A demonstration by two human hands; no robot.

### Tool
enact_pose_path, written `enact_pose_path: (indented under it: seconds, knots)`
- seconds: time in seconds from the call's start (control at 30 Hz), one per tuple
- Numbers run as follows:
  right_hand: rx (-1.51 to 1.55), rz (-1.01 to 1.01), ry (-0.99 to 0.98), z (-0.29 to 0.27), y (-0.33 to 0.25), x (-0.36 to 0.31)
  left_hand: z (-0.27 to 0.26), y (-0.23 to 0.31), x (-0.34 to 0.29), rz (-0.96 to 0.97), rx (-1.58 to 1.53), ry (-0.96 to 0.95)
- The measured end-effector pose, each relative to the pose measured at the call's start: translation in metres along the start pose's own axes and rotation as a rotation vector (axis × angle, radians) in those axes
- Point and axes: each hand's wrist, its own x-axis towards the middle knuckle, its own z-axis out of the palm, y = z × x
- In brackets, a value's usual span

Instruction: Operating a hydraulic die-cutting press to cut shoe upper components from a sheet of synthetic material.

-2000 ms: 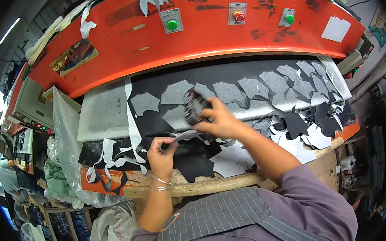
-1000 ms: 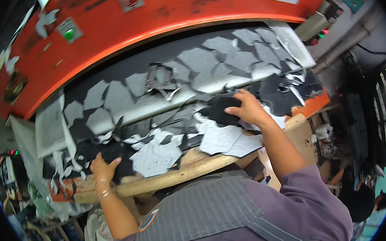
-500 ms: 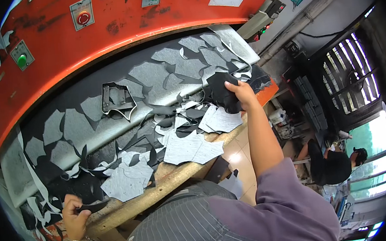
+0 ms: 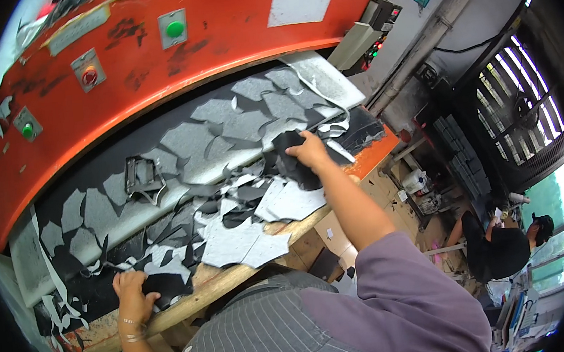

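Note:
My right hand (image 4: 309, 152) is closed on a stack of black cut pieces (image 4: 290, 150), thumb on top, at the right end of the press bed. By the wooden front edge on the left, my left hand (image 4: 133, 296) has its fingers curled at a black cut piece (image 4: 168, 286) and seems to grip its left edge. Pale grey cut pieces (image 4: 237, 239) lie between my hands. Another pale grey stack (image 4: 289, 201) rests just below my right hand. A metal cutting die (image 4: 144, 180) stands on the grey sheet material (image 4: 188, 140).
Black and white offcuts (image 4: 227, 197) litter the strip before the bed. Behind rises the orange press (image 4: 130, 48) with green and red buttons. A wooden rail (image 4: 221, 285) borders the front. At far right, another person (image 4: 503, 247) sits near a window.
My left hand has moved up and right, bringing a black piece over where a pale grey stack lay. My right hand still holds the black stack. The view has shifted.

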Motion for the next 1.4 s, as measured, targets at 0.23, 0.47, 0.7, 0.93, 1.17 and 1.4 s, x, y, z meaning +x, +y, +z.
enact_pose_path:
  seconds: [0.23,0.47,0.7,0.93,1.17,1.4]
  knots:
    - [0.951,-0.234,-0.031,-0.106,0.011,0.018,0.026,0.034,-0.042,-0.279,-0.274,0.408]
    - [1.448,-0.103,-0.621,-0.147,0.060,0.032,0.032,0.030,-0.080,-0.552,-0.096,0.901]
    - [-0.246,-0.378,-0.396,-0.110,0.054,-0.018,0.005,0.168,0.006,-0.363,-0.678,0.181]
    - [-0.158,-0.356,-0.506,-0.100,0.034,-0.032,0.073,0.187,0.050,-0.276,-0.194,0.186]
    - [-0.159,-0.375,-0.250,-0.123,0.057,-0.024,0.067,0.177,0.021,-0.297,-0.649,0.423]
    - [-0.155,-0.338,-0.272,-0.111,0.048,-0.047,0.065,0.019,-0.058,-0.685,-0.341,0.351]
